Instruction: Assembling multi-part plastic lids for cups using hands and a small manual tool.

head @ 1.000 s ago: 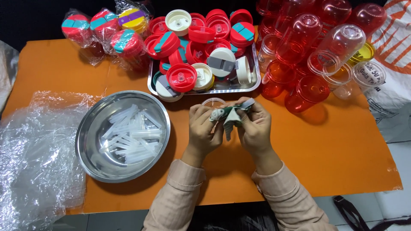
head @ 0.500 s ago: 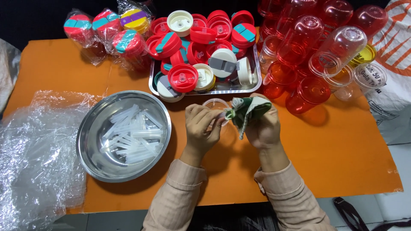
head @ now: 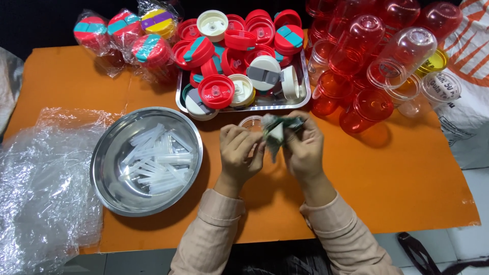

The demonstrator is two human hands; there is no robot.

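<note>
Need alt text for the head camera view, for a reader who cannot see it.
Two hands, left hand and right hand, work a crumpled cloth at a clear cup over an orange table. A steel bowl of clear straws sits left, a tray of lids behind.

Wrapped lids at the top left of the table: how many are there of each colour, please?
Red lids with a teal band: 3
Yellow lid with a purple band: 1
Total: 4
</note>
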